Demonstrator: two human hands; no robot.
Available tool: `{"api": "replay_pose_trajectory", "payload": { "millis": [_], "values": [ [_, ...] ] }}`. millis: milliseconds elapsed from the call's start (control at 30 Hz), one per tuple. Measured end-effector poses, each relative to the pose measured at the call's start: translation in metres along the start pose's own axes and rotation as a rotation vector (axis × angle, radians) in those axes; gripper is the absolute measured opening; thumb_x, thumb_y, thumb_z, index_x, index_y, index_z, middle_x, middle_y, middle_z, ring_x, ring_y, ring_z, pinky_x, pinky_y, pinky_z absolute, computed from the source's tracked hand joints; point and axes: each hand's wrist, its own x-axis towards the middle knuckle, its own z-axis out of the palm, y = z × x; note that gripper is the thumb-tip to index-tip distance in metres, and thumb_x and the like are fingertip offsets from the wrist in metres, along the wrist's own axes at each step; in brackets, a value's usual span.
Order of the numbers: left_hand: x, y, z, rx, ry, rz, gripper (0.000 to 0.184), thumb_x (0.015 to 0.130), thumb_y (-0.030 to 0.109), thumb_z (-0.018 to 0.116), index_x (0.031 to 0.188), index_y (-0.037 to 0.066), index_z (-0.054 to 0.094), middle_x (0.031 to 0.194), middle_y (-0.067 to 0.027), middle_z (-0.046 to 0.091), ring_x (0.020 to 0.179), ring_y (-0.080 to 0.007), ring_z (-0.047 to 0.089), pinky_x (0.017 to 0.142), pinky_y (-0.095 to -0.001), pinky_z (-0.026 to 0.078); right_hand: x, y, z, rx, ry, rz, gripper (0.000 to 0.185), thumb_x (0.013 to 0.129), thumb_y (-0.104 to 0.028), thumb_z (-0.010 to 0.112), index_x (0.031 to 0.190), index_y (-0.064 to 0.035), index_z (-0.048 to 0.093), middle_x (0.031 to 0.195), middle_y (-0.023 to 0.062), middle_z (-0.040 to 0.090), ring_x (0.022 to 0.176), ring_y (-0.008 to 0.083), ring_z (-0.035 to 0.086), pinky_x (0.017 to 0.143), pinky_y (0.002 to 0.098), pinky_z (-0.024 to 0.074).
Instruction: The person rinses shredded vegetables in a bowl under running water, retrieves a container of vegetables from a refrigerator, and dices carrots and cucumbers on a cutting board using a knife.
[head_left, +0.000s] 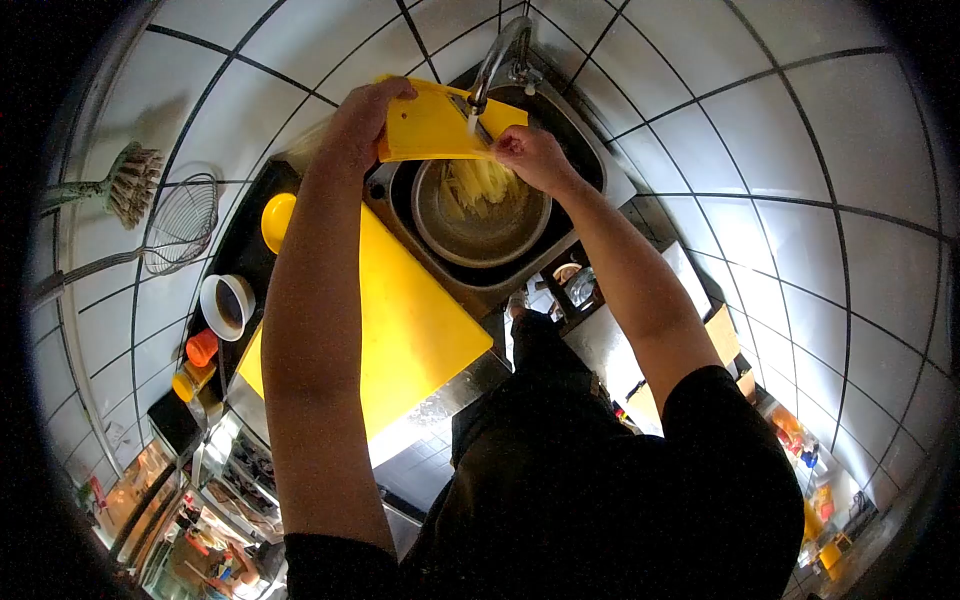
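Observation:
A yellow mandoline slicer (430, 122) with a slanted metal blade is tilted under the tap (508, 55), and water runs onto it. My left hand (368, 118) is closed around its left end. At the lower right corner, the fingers of my right hand (534, 160) are closed on its edge. Right below the slicer, a round metal pot (485, 245) stands in the dark sink (585, 165). Pale yellow cut strips (478, 188) lie inside the pot, partly hidden by the slicer's lower edge.
Left of the sink lies a large yellow cutting board (420, 320). Beyond it are a yellow bowl (277, 222), a white bowl of dark liquid (228, 307) and an orange cup (202, 347). A brush (132, 185) and a wire skimmer (183, 225) hang along the tiled wall.

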Motion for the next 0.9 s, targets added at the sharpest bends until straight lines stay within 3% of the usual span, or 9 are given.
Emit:
{"api": "replay_pose_trajectory", "payload": {
  "millis": [67,167,267,367,467,567,667,767,900],
  "values": [
    [-0.012,0.003,0.001,-0.018,0.023,0.003,0.049,0.087,0.024,0.074,0.123,-0.005,0.059,0.106,-0.0218,0.068,0.089,-0.0307,0.072,0.083,-0.0402,0.062,-0.003,-0.008,-0.001,0.006,0.077,0.088,0.036,0.087,-0.041,0.076,0.097,-0.0069,0.077,0.092,0.0133,0.077,0.086,0.0270,0.075,0.082,0.0438,0.0586],
    [-0.035,0.007,-0.004,0.031,0.046,0.032,0.049,0.087,0.024,0.073,0.122,-0.007,0.058,0.099,-0.0214,0.069,0.084,-0.0301,0.073,0.083,-0.0415,0.061,-0.007,-0.009,-0.009,-0.056,0.079,0.272,0.039,0.094,-0.039,0.072,0.103,-0.0018,0.075,0.084,0.0107,0.076,0.080,0.0204,0.075,0.079,0.0352,0.0594],
    [-0.009,-0.006,-0.034,0.242,-0.006,-0.043,0.048,0.084,0.023,0.076,0.119,-0.006,0.063,0.096,-0.0181,0.070,0.082,-0.0277,0.073,0.081,-0.0392,0.061,-0.006,0.007,-0.006,-0.063,0.034,0.371,0.043,0.095,-0.042,0.070,0.103,-0.0002,0.075,0.079,0.0107,0.075,0.076,0.0210,0.075,0.077,0.0356,0.0596],
    [-0.034,0.012,-0.026,0.844,-0.120,0.122,0.039,0.084,0.019,0.076,0.115,-0.003,0.070,0.098,-0.0165,0.072,0.080,-0.0266,0.073,0.076,-0.0373,0.060,-0.011,-0.003,-0.018,-0.182,0.160,0.324,0.043,0.100,-0.041,0.065,0.106,0.0001,0.075,0.088,0.0114,0.077,0.083,0.0213,0.075,0.081,0.0358,0.0596],
    [-0.050,0.022,-0.014,1.215,-0.239,0.421,0.027,0.084,0.010,0.078,0.109,0.002,0.074,0.106,-0.0132,0.071,0.090,-0.0281,0.071,0.084,-0.0394,0.060,0.004,0.010,-0.014,0.122,0.255,0.118,0.044,0.104,-0.039,0.058,0.109,0.0014,0.074,0.101,0.0137,0.077,0.094,0.0238,0.075,0.088,0.0373,0.0591],
    [-0.066,0.034,0.003,1.395,-0.304,0.505,0.024,0.085,0.003,0.075,0.110,0.005,0.075,0.112,-0.0125,0.070,0.106,-0.0294,0.067,0.098,-0.0411,0.055,0.012,-0.028,-0.022,0.756,0.023,0.341,0.043,0.106,-0.035,0.054,0.113,0.0024,0.072,0.111,0.0159,0.075,0.101,0.0264,0.073,0.095,0.0386,0.0577],
    [-0.070,0.040,0.006,1.619,-0.328,0.839,0.029,0.084,-0.002,0.075,0.111,0.010,0.077,0.114,-0.0062,0.073,0.112,-0.0247,0.064,0.114,-0.0444,0.044,0.024,-0.032,-0.027,0.947,-0.207,0.424,0.043,0.106,-0.035,0.053,0.115,0.0035,0.070,0.111,0.0175,0.074,0.101,0.0269,0.074,0.096,0.0389,0.0576],
    [-0.061,0.042,0.004,1.659,-0.364,0.896,0.037,0.079,-0.006,0.077,0.111,0.013,0.078,0.122,-0.0036,0.071,0.123,-0.0250,0.059,0.128,-0.0519,0.025,0.030,-0.047,-0.031,0.687,-0.268,0.500,0.042,0.105,-0.034,0.052,0.116,0.0027,0.070,0.111,0.0176,0.074,0.100,0.0258,0.074,0.095,0.0378,0.0577],
    [-0.046,0.029,-0.006,1.612,-0.342,0.922,0.040,0.077,-0.008,0.076,0.110,0.013,0.078,0.127,-0.0028,0.070,0.133,-0.0253,0.054,0.131,-0.0554,0.014,0.046,-0.037,-0.022,0.644,-0.363,0.488,0.041,0.105,-0.033,0.051,0.116,0.0025,0.069,0.110,0.0151,0.074,0.097,0.0238,0.074,0.092,0.0355,0.0581]
  ]
}}
